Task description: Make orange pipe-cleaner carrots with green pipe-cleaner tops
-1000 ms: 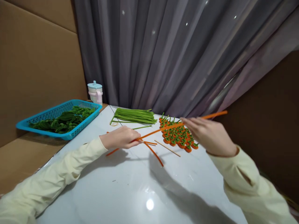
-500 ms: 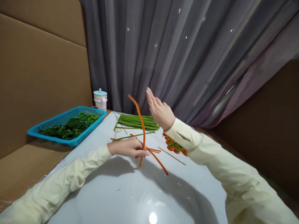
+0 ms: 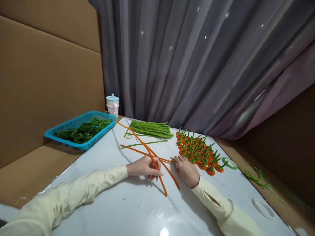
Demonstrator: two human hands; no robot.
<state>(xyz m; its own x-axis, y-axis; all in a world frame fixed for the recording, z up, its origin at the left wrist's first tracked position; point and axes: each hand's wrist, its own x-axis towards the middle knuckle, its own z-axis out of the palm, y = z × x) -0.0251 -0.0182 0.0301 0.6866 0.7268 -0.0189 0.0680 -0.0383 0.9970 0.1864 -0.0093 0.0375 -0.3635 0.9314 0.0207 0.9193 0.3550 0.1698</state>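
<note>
My left hand pinches a long orange fuzzy stem near its lower part; its far end rises toward the blue basket. Another orange stem lies on the table just right of these fingers, and one more orange stem crosses a green stem behind them. My right hand rests low over the table, fingers curled down beside the end of a thin stick. What its fingertips grip is mostly hidden. Close beyond it stand several orange-and-green pieces.
A blue basket of green curled pieces sits at the left, with a lidded cup behind it. Green stems are bundled at the back. Two tape rolls and green scraps lie at the right. A grey curtain hangs behind.
My right hand has come down from its raised pose to the table, its fingers now curled. The orange stem in my left hand has tilted to the left. The view has turned slightly right.
</note>
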